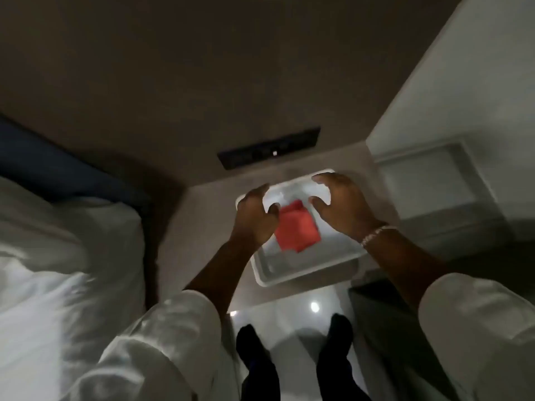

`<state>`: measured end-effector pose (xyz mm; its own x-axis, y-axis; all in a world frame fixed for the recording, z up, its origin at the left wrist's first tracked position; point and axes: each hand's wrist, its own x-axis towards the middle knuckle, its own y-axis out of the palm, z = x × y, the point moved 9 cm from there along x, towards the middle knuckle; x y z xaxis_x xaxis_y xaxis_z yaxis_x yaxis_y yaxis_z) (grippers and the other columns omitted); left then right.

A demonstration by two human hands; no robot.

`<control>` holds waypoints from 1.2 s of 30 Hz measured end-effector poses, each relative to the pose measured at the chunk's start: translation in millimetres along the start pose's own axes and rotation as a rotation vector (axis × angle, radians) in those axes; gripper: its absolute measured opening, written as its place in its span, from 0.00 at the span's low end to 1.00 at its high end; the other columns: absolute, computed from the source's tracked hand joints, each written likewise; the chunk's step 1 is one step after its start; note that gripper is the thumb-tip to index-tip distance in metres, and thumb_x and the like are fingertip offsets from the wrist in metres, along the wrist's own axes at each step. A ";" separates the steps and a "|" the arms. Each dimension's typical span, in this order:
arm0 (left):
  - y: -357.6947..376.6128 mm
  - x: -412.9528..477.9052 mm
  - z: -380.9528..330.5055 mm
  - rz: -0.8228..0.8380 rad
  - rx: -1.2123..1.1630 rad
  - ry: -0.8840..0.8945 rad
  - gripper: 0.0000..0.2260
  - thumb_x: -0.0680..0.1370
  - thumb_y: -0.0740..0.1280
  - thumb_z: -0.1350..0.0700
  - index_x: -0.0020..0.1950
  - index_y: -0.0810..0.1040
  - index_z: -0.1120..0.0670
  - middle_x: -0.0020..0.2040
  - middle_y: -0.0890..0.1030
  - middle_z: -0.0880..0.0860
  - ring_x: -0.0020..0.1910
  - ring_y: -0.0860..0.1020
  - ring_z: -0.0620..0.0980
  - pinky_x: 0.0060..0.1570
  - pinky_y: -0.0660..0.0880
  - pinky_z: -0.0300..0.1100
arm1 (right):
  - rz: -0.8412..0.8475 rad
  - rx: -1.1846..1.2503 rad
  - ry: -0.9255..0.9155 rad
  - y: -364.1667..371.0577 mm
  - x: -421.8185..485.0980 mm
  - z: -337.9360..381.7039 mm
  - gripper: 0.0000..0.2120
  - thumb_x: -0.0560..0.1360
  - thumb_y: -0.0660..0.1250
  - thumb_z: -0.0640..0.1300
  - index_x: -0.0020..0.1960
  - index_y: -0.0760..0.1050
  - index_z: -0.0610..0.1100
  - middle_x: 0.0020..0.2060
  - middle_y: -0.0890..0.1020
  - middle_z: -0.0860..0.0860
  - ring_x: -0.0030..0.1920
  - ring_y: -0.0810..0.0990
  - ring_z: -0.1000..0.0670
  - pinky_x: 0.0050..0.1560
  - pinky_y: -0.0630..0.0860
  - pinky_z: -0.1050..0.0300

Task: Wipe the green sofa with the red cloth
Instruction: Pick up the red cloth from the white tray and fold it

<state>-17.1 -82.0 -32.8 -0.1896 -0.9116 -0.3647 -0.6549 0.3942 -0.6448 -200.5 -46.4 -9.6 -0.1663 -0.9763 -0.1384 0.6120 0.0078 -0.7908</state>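
A folded red cloth (298,227) lies flat in a white rectangular tray (307,270) on a pale surface in front of me. My left hand (254,218) hovers over the tray's left side, fingers curled and apart, its fingertips close to the cloth's upper left corner. My right hand (344,206) hovers to the right of the cloth, fingers spread and curved, holding nothing; a beaded bracelet sits on its wrist. Both arms wear white sleeves. No green sofa is in view.
A bed with white sheets (63,270) and a dark blue headboard (43,160) fills the left. A black switch panel (269,151) is on the wall behind the tray. A white cabinet (434,183) stands at the right. Glossy floor and my dark shoes (254,351) lie below.
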 end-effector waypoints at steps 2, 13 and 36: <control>47.2 18.2 46.2 0.051 -0.003 -0.154 0.24 0.75 0.67 0.56 0.71 0.71 0.58 0.66 0.78 0.58 0.65 0.76 0.56 0.64 0.70 0.39 | 0.047 -0.051 0.073 49.6 7.1 -37.5 0.20 0.74 0.69 0.43 0.64 0.74 0.40 0.60 0.80 0.41 0.62 0.76 0.39 0.64 0.74 0.45; 109.1 38.5 114.4 -0.230 -0.300 -0.407 0.15 0.70 0.70 0.60 0.56 0.81 0.53 0.52 0.85 0.55 0.52 0.83 0.54 0.58 0.79 0.48 | -0.068 0.049 0.313 143.4 -0.9 -100.3 0.19 0.72 0.64 0.37 0.63 0.73 0.36 0.59 0.76 0.35 0.60 0.74 0.35 0.63 0.70 0.48; 303.7 -375.9 -95.3 0.873 -0.052 0.601 0.18 0.69 0.72 0.61 0.57 0.77 0.49 0.45 0.82 0.53 0.43 0.81 0.52 0.44 0.79 0.48 | -1.328 0.329 1.247 6.0 -582.8 -131.4 0.16 0.75 0.61 0.48 0.57 0.77 0.42 0.50 0.83 0.44 0.49 0.76 0.44 0.52 0.68 0.56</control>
<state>-214.4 369.2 -27.6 -0.9306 -0.2284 -0.2861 -0.1448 0.9474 -0.2855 -201.6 551.1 -12.1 -0.9155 0.4016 -0.0260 -0.2998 -0.7237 -0.6216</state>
